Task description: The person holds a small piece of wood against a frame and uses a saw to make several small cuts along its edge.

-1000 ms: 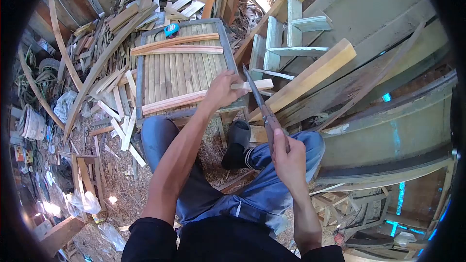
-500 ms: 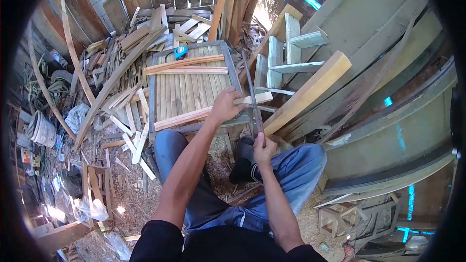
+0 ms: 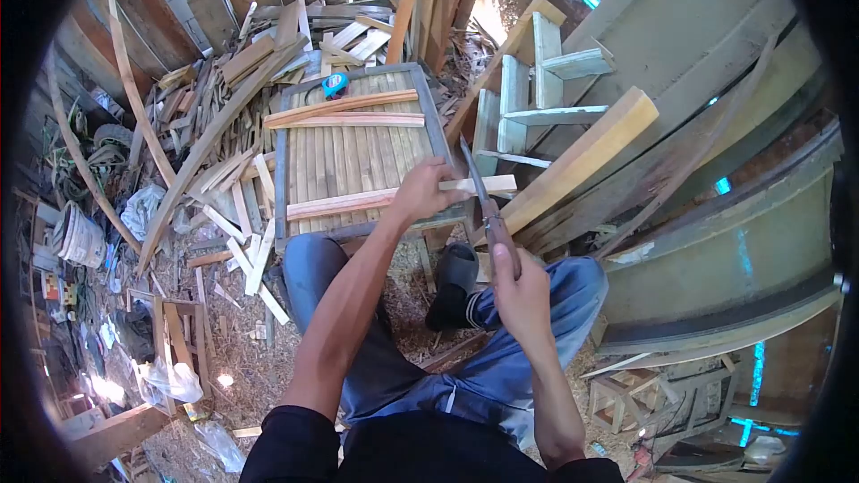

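"Strip of wood (image 3: pixel 344 204): where does it lie?"

"Across the near side of the slatted worktop (image 3: pixel 358 156), its pale right end sticking out past the grey frame."

"And the fingers?"

"The left hand (image 3: pixel 420 190) covers the strip's middle, fingers bent round it and gripping; where its thumb presses, I can't tell. The right hand (image 3: pixel 522 293) has its fingers wrapped about the handle of a long-bladed tool (image 3: pixel 490 209), thumb laid along the top."

"Does the blade meet the wood?"

"It crosses the jutting end, just beside the left hand. From this angle I can't tell whether they touch."

"Anything else on the worktop?"

"A reddish strip (image 3: pixel 340 108) and a paler one (image 3: pixel 380 120) lie close together towards the far side, with a blue tape measure (image 3: pixel 335 83) beyond them."

"And around it?"

"On the right a thick beam (image 3: pixel 582 156) slants upward, near some pale-painted boards (image 3: pixel 546 114). On the left, scrap wood (image 3: pixel 234 82) is heaped, with loose offcuts (image 3: pixel 259 261) strewn nearer. A dark slipper (image 3: pixel 457 266) shows between the person's knees."
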### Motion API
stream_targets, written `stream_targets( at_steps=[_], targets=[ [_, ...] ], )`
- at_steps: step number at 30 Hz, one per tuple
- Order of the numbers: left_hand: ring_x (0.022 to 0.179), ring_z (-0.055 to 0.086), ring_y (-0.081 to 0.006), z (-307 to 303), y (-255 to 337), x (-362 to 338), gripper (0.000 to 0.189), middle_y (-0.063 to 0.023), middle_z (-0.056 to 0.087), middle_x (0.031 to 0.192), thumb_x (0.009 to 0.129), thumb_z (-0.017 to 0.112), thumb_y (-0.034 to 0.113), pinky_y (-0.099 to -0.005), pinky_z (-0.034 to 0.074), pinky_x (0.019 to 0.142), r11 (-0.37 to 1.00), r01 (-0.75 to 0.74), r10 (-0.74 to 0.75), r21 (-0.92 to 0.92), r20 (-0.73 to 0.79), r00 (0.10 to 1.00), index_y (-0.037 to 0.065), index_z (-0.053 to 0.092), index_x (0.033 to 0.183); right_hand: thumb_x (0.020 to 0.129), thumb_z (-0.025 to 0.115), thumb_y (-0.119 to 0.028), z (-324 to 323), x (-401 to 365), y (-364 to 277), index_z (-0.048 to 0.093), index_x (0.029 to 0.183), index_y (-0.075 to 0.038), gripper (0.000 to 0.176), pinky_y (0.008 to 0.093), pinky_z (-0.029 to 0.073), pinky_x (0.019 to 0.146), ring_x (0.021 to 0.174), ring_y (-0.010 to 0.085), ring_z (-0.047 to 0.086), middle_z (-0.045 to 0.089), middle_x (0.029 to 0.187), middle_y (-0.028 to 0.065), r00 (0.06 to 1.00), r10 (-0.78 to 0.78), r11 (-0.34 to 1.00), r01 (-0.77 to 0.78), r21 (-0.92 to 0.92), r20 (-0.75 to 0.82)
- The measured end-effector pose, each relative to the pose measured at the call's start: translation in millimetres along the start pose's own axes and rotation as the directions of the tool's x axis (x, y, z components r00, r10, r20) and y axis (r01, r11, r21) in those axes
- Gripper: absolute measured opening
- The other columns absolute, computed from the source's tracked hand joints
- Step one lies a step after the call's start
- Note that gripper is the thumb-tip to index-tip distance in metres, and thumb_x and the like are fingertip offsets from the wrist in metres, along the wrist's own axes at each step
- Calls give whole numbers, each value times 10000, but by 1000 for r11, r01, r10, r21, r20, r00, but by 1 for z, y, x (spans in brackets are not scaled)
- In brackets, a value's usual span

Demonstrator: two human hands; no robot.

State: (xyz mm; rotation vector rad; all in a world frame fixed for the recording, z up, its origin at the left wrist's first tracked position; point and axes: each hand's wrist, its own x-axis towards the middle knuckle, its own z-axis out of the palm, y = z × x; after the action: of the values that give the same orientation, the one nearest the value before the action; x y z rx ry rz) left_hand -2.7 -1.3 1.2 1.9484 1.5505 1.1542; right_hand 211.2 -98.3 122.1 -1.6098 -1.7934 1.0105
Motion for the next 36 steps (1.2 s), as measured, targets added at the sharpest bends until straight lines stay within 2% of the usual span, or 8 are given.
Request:
stream_targets(
  at_steps=[4, 6, 10, 17, 20, 25, 29, 36],
  targets=[
    [922, 595, -351, 4, -1, 0, 356, -157, 593, 869, 733, 813, 299, -437, 480, 819, 999, -10, 11, 44, -12, 1000, 21, 708, 929, 1019, 532, -328, 4, 9, 6, 551, 742, -31, 406, 273, 380, 469, 497, 79, 477, 512, 575, 2, 996, -80, 996, 81, 24, -31],
    [942, 589, -347, 6, -1, 1, 350, -155, 596, 879, 741, 809, 304, -434, 478, 833, 995, 30, -27, 93, -32, 999, 21, 703, 918, 986, 569, -323, 5, 13, 6, 581, 799, 37, 406, 398, 421, 559, 533, 276, 525, 526, 593, 175, 999, -20, 988, 26, 152, -43],
    [953, 581, -344, 3, -3, 4, 332, -147, 598, 883, 733, 811, 292, -433, 476, 839, 999, 16, -12, 51, -62, 998, 28, 700, 902, 984, 574, -287, 28, -9, 35, 594, 825, 34, 359, 423, 436, 546, 518, 299, 561, 541, 599, 186, 975, -57, 993, 78, 93, -216],
    [955, 583, -339, 0, 7, 2, 301, -135, 602, 883, 720, 819, 275, -423, 475, 831, 991, 46, -41, 128, -39, 998, 61, 708, 901, 1014, 511, -258, 90, -27, 147, 520, 1048, 25, 285, 466, 510, 672, 772, 434, 671, 665, 769, 247, 993, -50, 991, 64, 121, -111],
    [949, 588, -336, -1, 2, 4, 309, -133, 607, 886, 713, 820, 276, -420, 476, 825, 994, 54, -53, 96, -16, 998, 66, 715, 914, 1011, 524, -258, 78, -25, 139, 517, 1055, 29, 291, 459, 518, 706, 807, 421, 678, 679, 804, 230, 998, 38, 999, -39, -16, -46],
    [942, 595, -335, 6, -11, 5, 343, -137, 611, 887, 713, 821, 297, -423, 481, 820, 992, 26, -24, 127, -15, 1000, 66, 725, 948, 996, 559, -286, 14, -24, 66, 571, 1003, 13, 299, 459, 510, 690, 798, 434, 667, 689, 811, 218, 994, 58, 993, -67, 95, 92],
    [936, 598, -339, 6, -9, 2, 356, -136, 611, 885, 717, 823, 311, -427, 484, 819, 995, 25, -25, 98, -9, 1000, 62, 726, 953, 985, 573, -310, -7, -14, 27, 615, 1011, -14, 301, 456, 497, 680, 759, 427, 662, 663, 770, 229, 994, -106, 993, 107, 57, -22],
    [969, 602, -363, 0, 0, 5, 407, -164, 635, 953, 703, 828, 352, -436, 486, 868, 990, 121, -124, 76, 37, 992, 58, 735, 968, 988, 559, -309, -21, -22, -27, 605, 960, 32, 345, 457, 476, 623, 674, 424, 643, 624, 708, 246, 993, -78, 996, 74, -42, -91]
  ],
)
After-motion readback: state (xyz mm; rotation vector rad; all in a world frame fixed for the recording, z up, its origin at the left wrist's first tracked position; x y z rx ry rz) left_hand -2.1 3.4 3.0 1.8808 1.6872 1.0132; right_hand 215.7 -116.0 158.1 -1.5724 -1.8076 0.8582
